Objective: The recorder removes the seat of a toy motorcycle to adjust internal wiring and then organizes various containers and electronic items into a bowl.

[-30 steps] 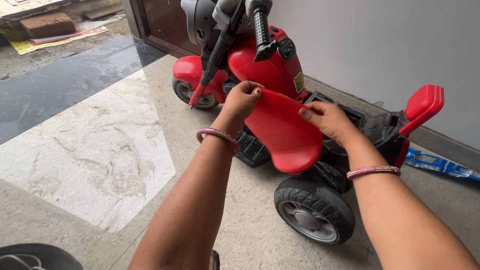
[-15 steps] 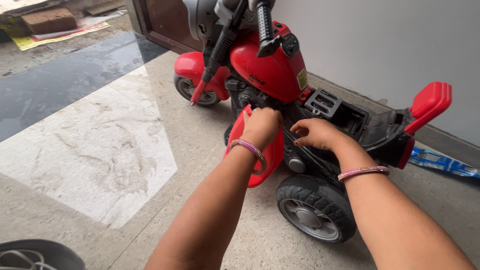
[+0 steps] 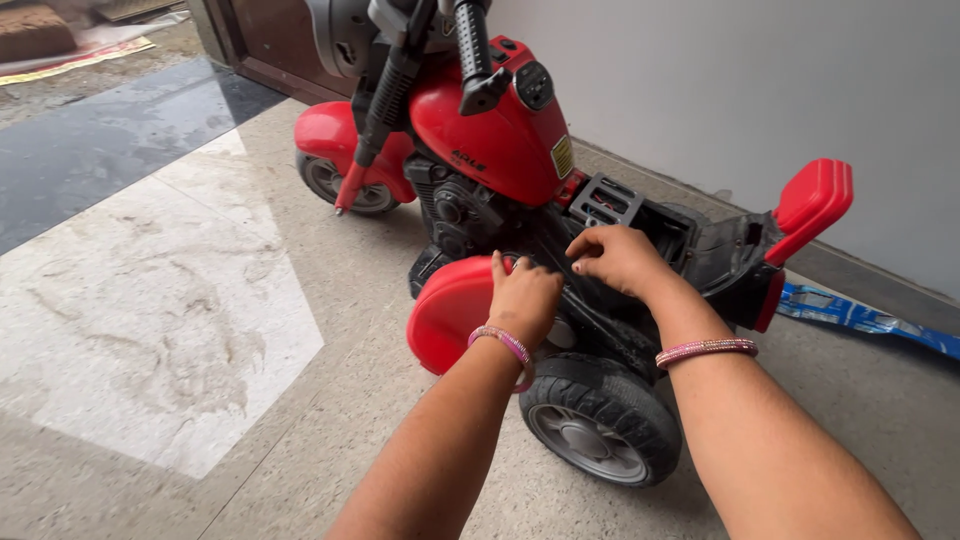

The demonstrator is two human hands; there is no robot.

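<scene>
A red seat panel (image 3: 450,315) is held upright at the side of a red toy motorbike (image 3: 500,150) by the left hand (image 3: 525,295), fingers closed over its top edge, just ahead of the rear wheel (image 3: 600,420). The right hand (image 3: 615,258), fingers curled, is pressed onto the open black frame (image 3: 625,205); the panel is best kept steady and clear of the frame while that hand works.

Home entrance; stone floor (image 3: 150,300), toy motorbike (image 3: 500,140)

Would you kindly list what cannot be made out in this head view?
- Left hand fingertips: curled behind the red seat panel.
- Open seat bay contents: dark, partly covered by the right hand.
- Toy motorbike handlebars: cut off by the top edge.
- Far-side rear wheel: hidden behind the body.
</scene>
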